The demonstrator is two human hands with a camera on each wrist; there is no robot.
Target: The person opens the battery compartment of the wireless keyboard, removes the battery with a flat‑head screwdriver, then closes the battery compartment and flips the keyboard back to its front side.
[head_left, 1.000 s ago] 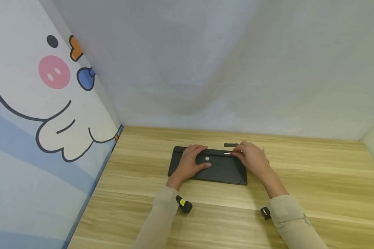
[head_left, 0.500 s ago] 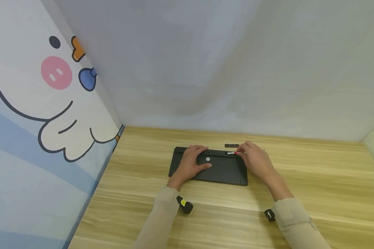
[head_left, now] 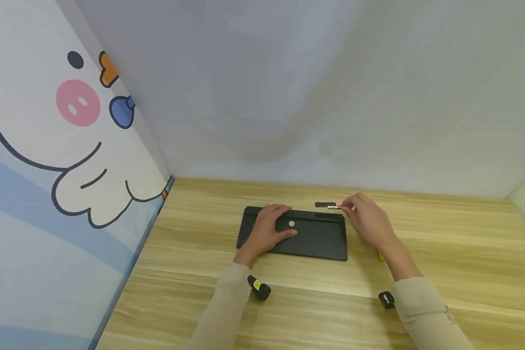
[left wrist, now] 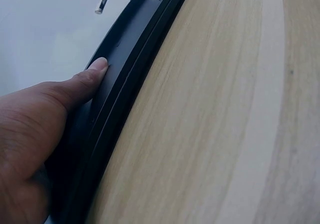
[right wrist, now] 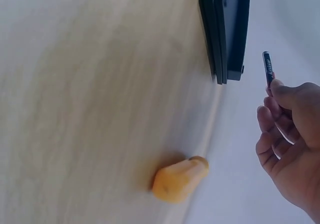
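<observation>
A black keyboard (head_left: pixel 319 243) lies face down on the table, with a recessed battery slot (head_left: pixel 327 215) near its far right edge. My left hand (head_left: pixel 267 231) rests across the keyboard's left half, thumb spread on the underside and fingertips at the far edge. Between thumb and fingertips, my right hand (head_left: pixel 372 221) pinches a slim battery (head_left: pixel 334 207), red at the held end and silver at the other. The battery is off the keyboard, just beyond its far right corner. Behind the keyboard lies a small black battery cover (head_left: pixel 321 204), partly overlapped by the battery in the head view.
A yellow-orange object (right wrist: pixel 180 181) sits on the wooden table (head_left: pixel 455 257) near my right wrist, mostly hidden by the arm in the head view. A pale wall (head_left: pixel 332 97) rises behind the table, and a cartoon-printed panel (head_left: pixel 26 194) borders its left side.
My right hand has drawn the battery away from the slot, up and to the right. The left hand and keyboard stay in place. More of the yellow object shows beside the right wrist.
</observation>
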